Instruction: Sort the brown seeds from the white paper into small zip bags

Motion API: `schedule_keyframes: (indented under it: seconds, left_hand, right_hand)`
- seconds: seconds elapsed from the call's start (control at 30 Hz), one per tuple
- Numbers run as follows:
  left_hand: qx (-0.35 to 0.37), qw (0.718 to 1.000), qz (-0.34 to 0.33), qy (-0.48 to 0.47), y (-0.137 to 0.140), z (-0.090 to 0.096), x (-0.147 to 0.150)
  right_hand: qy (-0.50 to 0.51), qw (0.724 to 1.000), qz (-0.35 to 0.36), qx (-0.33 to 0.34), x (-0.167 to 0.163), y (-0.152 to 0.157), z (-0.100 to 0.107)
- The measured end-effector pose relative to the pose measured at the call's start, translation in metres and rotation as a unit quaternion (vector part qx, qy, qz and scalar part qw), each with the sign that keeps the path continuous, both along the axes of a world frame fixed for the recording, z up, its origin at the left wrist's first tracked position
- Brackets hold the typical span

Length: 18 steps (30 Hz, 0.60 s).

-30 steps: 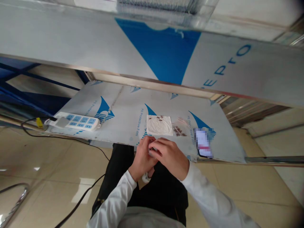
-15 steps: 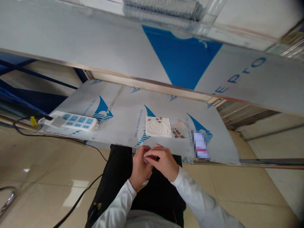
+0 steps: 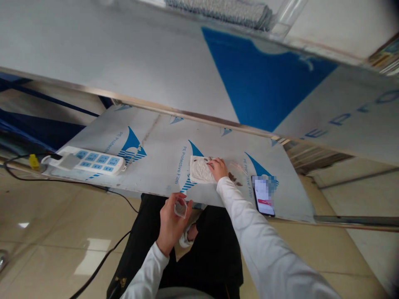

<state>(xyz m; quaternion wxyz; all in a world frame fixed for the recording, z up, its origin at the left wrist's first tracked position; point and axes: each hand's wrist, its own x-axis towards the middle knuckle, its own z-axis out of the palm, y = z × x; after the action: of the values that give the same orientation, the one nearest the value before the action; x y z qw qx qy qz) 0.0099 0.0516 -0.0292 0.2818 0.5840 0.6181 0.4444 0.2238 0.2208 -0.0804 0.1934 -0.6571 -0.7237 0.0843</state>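
Observation:
My left hand (image 3: 171,218) is in front of the shelf's edge, above my lap. Between its thumb and fingers it grips a small clear plastic bag (image 3: 180,207), whose mouth is spread apart. My right hand (image 3: 218,169) reaches over the right side of a white crinkled pad (image 3: 201,170), thumb and fingertips drawn together. Whatever is between those fingertips is too small to make out. A few small dark pieces lie along the pad's far edge. Just right of that hand lies a clear zip bag (image 3: 236,178) with brown pieces in it, partly covered by my sleeve.
A phone (image 3: 263,197) lies at the right on the film-covered metal shelf (image 3: 162,158). On the left is a white power strip (image 3: 93,162) with a plug and black cable hanging down. An upper shelf (image 3: 140,70) overhangs the back, carrying a grey roll.
My hands were together above my lap. My right hand has moved forward to the pad, while my left has shifted slightly left with the small clear bag now showing.

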Motion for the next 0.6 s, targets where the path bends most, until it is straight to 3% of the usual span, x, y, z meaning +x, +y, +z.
schedule_keyframes:
  seconds: [0.33, 0.6]
  left_hand:
    - [-0.013, 1.000, -0.006, -0.008, 0.003, -0.001, -0.004]
    - [-0.009, 1.000, 0.006, -0.002, 0.003, -0.001, -0.013]
  right_hand:
    - [-0.039, 0.994, -0.094, -0.029, -0.005, 0.032, 0.007]
    - [-0.029, 0.997, -0.064, -0.022, -0.017, 0.032, 0.009]
